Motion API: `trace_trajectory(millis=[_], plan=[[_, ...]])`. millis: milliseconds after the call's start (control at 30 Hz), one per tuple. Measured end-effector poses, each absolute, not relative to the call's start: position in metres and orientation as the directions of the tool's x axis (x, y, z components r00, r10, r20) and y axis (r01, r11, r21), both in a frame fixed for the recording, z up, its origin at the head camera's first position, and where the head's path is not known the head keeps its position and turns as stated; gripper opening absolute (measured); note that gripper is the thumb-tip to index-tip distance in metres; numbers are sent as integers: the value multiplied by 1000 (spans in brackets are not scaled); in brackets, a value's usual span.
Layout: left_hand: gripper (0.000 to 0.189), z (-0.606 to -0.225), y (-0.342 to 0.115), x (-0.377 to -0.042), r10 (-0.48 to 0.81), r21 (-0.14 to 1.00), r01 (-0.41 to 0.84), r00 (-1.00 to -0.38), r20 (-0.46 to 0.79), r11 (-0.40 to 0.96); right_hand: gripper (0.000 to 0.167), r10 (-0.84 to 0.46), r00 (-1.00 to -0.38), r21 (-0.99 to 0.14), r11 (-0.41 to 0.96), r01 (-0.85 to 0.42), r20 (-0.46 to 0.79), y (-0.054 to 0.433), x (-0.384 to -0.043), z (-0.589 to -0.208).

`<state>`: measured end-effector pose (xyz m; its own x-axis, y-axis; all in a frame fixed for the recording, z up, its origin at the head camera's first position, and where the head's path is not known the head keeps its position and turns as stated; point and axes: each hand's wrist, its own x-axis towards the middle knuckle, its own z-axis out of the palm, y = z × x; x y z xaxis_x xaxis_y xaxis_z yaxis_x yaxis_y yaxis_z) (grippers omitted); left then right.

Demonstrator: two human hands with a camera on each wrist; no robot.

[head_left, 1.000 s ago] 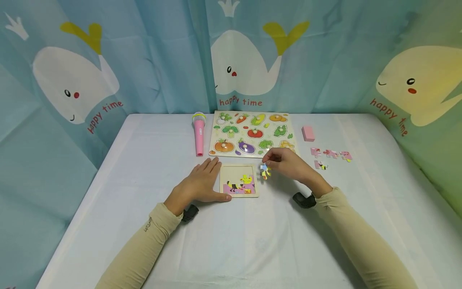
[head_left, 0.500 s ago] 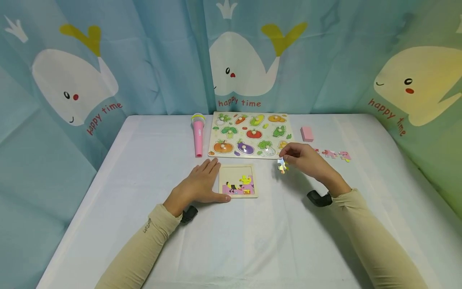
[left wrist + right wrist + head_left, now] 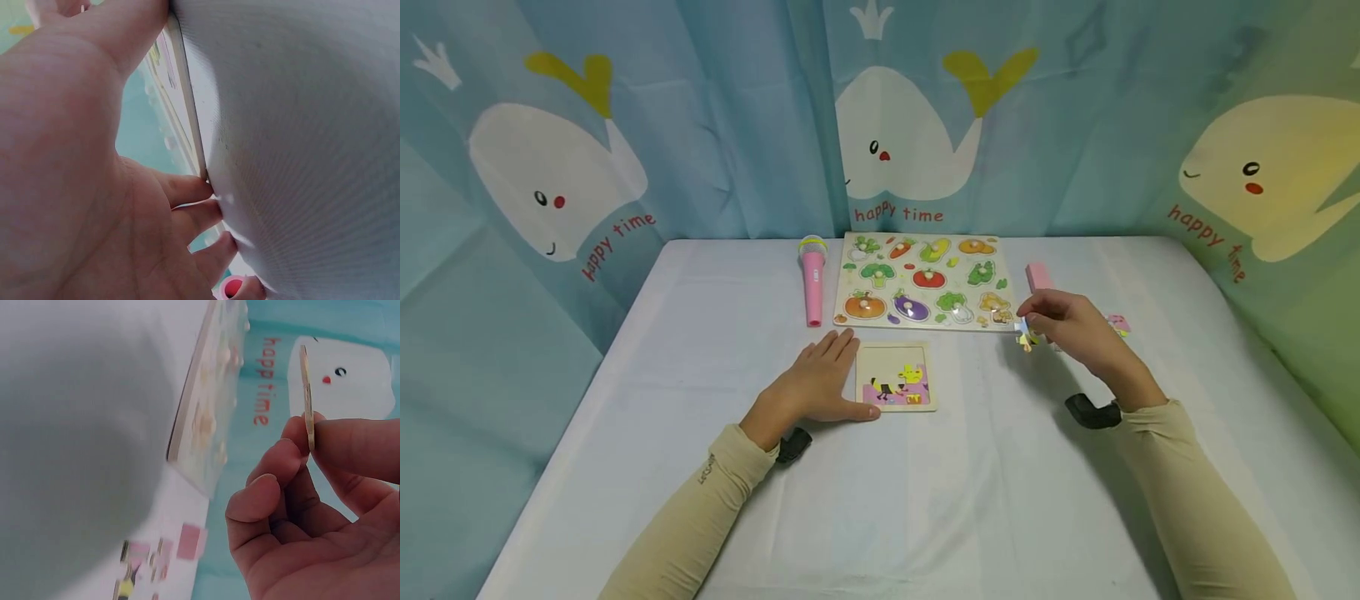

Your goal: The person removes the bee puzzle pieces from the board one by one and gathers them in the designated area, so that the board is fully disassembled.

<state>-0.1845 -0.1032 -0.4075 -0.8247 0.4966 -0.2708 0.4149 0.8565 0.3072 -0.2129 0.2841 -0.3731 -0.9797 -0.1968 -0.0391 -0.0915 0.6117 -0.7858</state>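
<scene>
My left hand (image 3: 820,379) lies with spread fingers along the left side of a small wooden puzzle tray (image 3: 859,367). Its thumb touches the tray's lower left corner. Pink and yellow puzzle pieces (image 3: 912,382) fill the lower part of that tray. My right hand (image 3: 1078,333) pinches a jigsaw piece (image 3: 1025,336) between thumb and fingertips, raised over the table. The right wrist view shows the same jigsaw piece (image 3: 307,400) edge-on, thin and wooden. Beneath and beyond this hand lie loose pink puzzle pieces (image 3: 1118,323), partly hidden by it.
A vegetable peg puzzle board (image 3: 887,287) lies at the back of the table. To its left is a pink toy microphone (image 3: 813,283), to its right a pink block (image 3: 1037,276). A blue whale-print curtain (image 3: 737,125) hangs behind the table.
My right hand has moved right, away from the small tray and toward the loose pieces, carrying the jigsaw piece. My left hand has stayed at the tray.
</scene>
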Motion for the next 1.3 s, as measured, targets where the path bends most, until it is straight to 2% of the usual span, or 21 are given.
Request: trace_trajectory(millis=[467,833,1067,1300], plan=[[119,-403,-105,-185,494,314,409,-826,-272,857,28,-119,-992,-740,671,-43,-51,319,-213,-364],[118,-403,-107,-186,496,306,415,-827,-267,857,29,-119,-993,-708,701,-81,-5,347,-219,-365],[119,-409,-106,-184,502,322,414,-822,-270,851,34,-85,-994,-707,707,-11,-69,365,-212,-369],[118,-408,-104,-183,503,321,417,-824,-263,850,33,-76,-994,-706,708,0,-76,381,-212,-377]])
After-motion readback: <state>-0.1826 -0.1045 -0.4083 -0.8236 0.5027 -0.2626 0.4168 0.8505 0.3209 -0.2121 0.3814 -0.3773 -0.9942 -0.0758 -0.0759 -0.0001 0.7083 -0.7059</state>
